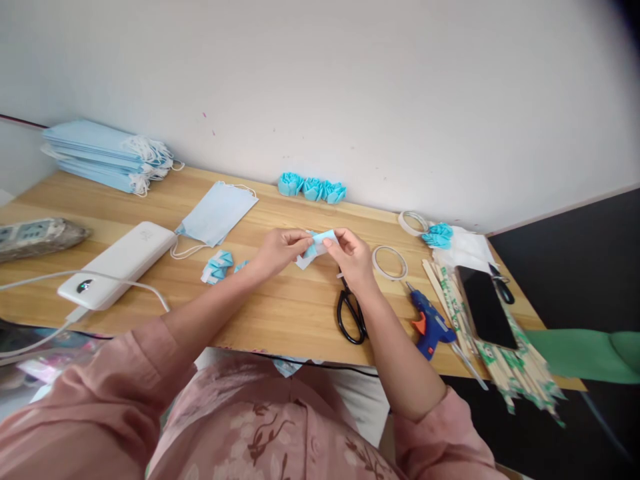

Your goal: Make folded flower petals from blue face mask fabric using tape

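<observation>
Between my two hands, above the middle of the table, is a small folded strip of blue-and-white mask fabric (321, 245). My left hand (284, 252) pinches its left end with thumb and fingertips. The other end is pinched by my right hand (354, 259), with the thumb lying on the front. Black-handled scissors (351, 319) lie below my right hand, their blades partly hidden by it. Near my left forearm sits a folded blue-and-white piece (218, 267), with another blue bit (241, 266) partly covered by the arm.
Left: a stack of face masks (100, 157), a loose mask (220, 213), a cabled power bank (123, 263) and a power strip (37, 238). Several blue fabric flowers (313, 189) line the wall. Right: tape rolls (375, 262), a glue gun (431, 325), wrapped chopsticks (520, 373), a phone (485, 307).
</observation>
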The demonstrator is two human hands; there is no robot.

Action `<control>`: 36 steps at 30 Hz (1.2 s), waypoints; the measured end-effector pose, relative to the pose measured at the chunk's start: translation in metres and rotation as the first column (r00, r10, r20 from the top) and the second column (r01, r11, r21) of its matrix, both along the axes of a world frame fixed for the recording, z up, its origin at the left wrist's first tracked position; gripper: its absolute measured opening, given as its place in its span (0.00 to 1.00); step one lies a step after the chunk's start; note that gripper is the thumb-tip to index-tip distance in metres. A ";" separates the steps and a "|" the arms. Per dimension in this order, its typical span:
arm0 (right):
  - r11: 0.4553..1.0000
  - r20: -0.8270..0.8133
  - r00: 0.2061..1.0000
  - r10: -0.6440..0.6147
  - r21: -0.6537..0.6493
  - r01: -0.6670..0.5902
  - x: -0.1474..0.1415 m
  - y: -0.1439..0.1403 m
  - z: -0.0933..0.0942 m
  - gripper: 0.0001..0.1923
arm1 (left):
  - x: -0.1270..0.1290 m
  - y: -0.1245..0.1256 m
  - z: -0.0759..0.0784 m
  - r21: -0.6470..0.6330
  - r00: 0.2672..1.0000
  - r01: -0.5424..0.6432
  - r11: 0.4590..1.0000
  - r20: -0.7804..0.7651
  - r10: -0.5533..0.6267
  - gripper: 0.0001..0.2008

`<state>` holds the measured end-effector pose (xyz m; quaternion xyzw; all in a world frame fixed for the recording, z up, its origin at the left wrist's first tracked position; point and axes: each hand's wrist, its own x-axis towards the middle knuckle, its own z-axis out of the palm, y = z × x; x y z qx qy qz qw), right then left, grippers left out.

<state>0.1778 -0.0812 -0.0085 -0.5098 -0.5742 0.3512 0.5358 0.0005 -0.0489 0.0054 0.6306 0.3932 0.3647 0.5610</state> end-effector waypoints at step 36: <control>0.866 0.357 0.903 -0.241 0.498 0.034 0.002 -0.013 0.016 0.15 | 0.000 0.003 0.002 -0.385 0.899 0.064 0.921 0.424 0.115 0.10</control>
